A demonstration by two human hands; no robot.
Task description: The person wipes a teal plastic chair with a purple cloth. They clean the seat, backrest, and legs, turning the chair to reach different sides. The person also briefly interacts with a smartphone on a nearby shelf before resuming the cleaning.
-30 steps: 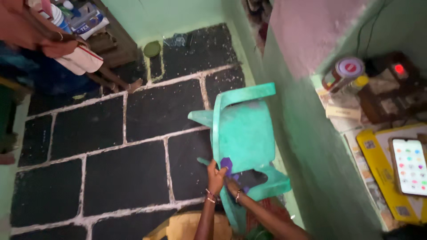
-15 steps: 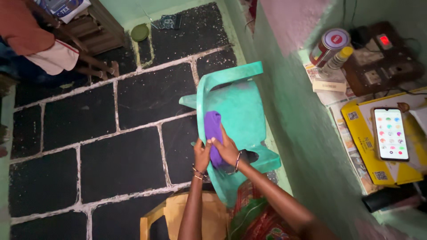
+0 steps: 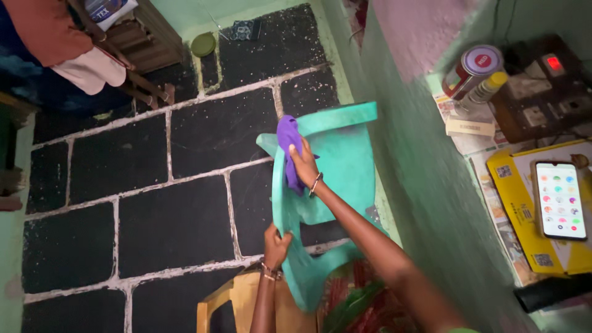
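Fingers of your right hand press a purple cloth against the turquoise plastic chair, while your left hand seemingly grips its edge.

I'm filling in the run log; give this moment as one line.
right hand: presses purple cloth on green chair | left hand: grips chair edge | floor: dark tiles

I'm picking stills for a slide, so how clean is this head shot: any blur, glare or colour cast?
Head view: green cast over the wall; soft motion blur on the right hand, purple cloth and chair; phone screen and red switch light glow brightly; upper-left corner falls dark; wide-angle bending at edges.
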